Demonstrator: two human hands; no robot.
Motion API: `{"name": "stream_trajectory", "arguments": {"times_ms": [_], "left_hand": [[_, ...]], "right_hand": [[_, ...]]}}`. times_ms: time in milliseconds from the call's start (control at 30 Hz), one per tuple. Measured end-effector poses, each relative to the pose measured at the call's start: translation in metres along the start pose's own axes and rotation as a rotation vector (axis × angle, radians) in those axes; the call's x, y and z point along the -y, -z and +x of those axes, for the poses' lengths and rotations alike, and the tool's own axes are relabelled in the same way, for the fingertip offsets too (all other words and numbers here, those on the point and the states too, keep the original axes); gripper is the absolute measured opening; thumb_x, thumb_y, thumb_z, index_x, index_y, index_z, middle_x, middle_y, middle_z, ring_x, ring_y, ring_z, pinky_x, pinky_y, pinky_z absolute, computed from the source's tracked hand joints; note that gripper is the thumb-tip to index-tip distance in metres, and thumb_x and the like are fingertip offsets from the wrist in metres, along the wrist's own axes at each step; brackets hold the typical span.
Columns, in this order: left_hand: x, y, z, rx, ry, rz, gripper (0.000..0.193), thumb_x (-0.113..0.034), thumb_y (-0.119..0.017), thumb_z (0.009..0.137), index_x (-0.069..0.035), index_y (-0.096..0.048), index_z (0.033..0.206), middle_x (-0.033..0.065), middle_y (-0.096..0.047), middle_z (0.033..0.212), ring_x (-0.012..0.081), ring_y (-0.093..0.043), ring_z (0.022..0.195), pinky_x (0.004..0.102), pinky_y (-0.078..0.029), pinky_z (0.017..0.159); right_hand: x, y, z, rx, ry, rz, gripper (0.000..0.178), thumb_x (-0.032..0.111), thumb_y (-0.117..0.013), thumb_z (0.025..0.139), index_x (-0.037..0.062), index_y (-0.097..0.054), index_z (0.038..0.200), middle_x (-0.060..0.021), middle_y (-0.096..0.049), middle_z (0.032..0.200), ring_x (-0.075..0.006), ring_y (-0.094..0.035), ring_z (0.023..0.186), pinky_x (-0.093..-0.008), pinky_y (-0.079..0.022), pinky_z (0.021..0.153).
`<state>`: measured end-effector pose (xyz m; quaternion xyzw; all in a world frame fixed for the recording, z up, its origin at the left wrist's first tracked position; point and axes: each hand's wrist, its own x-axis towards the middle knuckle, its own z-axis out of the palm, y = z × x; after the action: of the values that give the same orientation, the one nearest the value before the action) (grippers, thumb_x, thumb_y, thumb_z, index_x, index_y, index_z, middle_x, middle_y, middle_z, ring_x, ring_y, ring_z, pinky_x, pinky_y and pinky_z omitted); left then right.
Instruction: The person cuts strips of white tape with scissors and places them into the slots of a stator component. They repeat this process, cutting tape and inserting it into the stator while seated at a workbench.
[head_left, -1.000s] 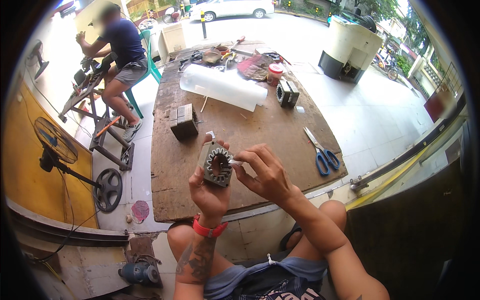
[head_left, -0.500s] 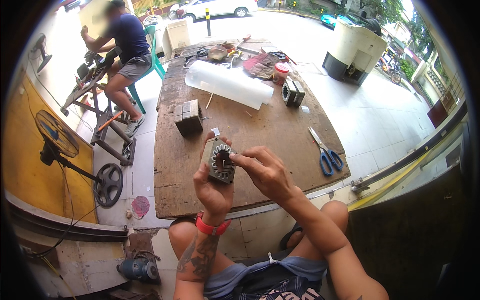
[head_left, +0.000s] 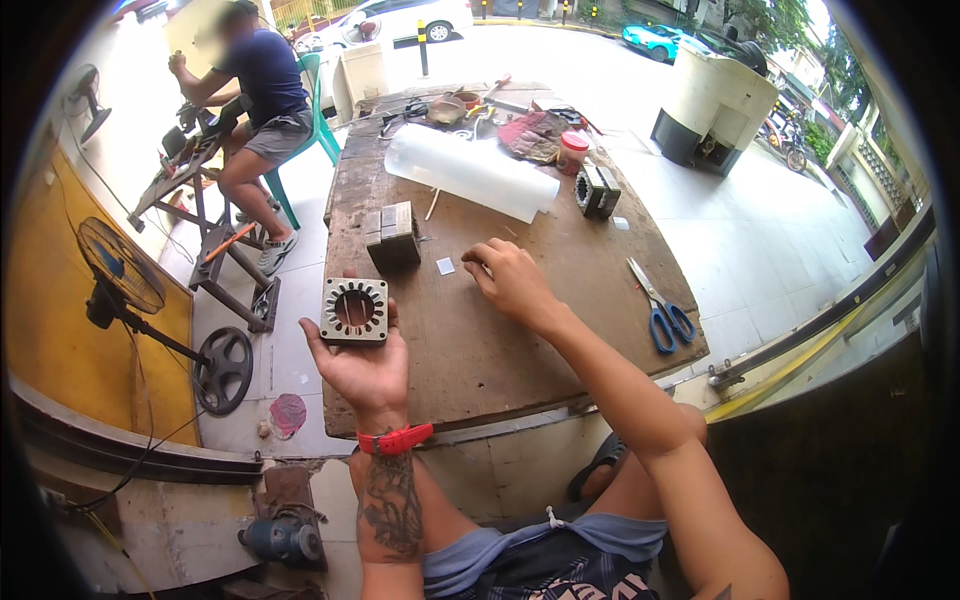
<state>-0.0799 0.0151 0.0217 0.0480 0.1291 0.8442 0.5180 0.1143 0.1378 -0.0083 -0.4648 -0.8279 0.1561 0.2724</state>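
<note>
In the head view, your left hand (head_left: 362, 368) holds the square metal stator core (head_left: 354, 309) up on its fingertips, just off the near left edge of the wooden table (head_left: 480, 340), thumb and fingers pinching its lower edge. It looks heavy and rigid for its size, with sharp slotted teeth round the bore, so grip the flat outer sides, not the slots.

Your right hand (head_left: 512, 282) rests on the table, fingers curled together beside a small white paper slip (head_left: 445, 266); whether they pinch anything I cannot tell. That slip is thin and light, and will slide easily.

Beyond the core sits a similar dark block (head_left: 392, 234). Blue-handled scissors (head_left: 660, 310) lie near the table's right edge.
</note>
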Motion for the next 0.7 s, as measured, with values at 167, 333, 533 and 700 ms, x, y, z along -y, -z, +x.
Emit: {"name": "stream_trajectory", "arguments": {"times_ms": [167, 333, 533, 700], "left_hand": [[0.009, 0.003, -0.001, -0.009, 0.082, -0.122, 0.055, -0.047, -0.043, 0.110, -0.005, -0.054, 0.144, 0.0177, -0.061, 0.145, 0.0332, -0.056, 0.135, 0.0609, -0.039, 0.118], [0.015, 0.002, -0.007, 0.140, 0.188, -0.108, 0.050, -0.039, -0.037, 0.112, -0.009, -0.052, 0.149, 0.0232, -0.054, 0.152, 0.0441, -0.048, 0.143, 0.0598, -0.038, 0.120], [0.016, 0.002, -0.007, 0.161, 0.210, -0.143, 0.050, -0.038, -0.039, 0.110, -0.011, -0.054, 0.148, 0.0240, -0.051, 0.155, 0.0484, -0.045, 0.144, 0.0611, -0.038, 0.119], [0.018, 0.006, -0.005, 0.188, 0.242, -0.111, 0.048, -0.039, -0.044, 0.110, -0.010, -0.054, 0.147, 0.0206, -0.055, 0.152, 0.0424, -0.049, 0.142, 0.0558, -0.043, 0.116]], "right_hand": [[0.002, -0.023, 0.041, 0.085, 0.065, -0.175, 0.027, 0.027, -0.065, 0.100, 0.0102, -0.073, 0.120, -0.0142, -0.064, 0.114, -0.0338, -0.060, 0.117, -0.0464, -0.049, 0.098], [-0.003, -0.021, 0.028, 0.097, 0.014, -0.096, 0.031, 0.031, -0.066, 0.099, 0.0120, -0.071, 0.124, -0.0148, -0.062, 0.118, -0.0340, -0.058, 0.121, -0.0464, -0.049, 0.100], [0.001, -0.021, 0.029, 0.128, 0.028, -0.173, 0.027, 0.029, -0.067, 0.099, 0.0096, -0.070, 0.117, -0.0152, -0.063, 0.119, -0.0339, -0.058, 0.122, -0.0475, -0.049, 0.100], [0.017, -0.010, 0.026, 0.088, -0.084, 0.117, 0.026, 0.026, -0.067, 0.099, 0.0052, -0.068, 0.114, -0.0155, -0.067, 0.111, -0.0316, -0.067, 0.102, -0.0452, -0.053, 0.090]]}}
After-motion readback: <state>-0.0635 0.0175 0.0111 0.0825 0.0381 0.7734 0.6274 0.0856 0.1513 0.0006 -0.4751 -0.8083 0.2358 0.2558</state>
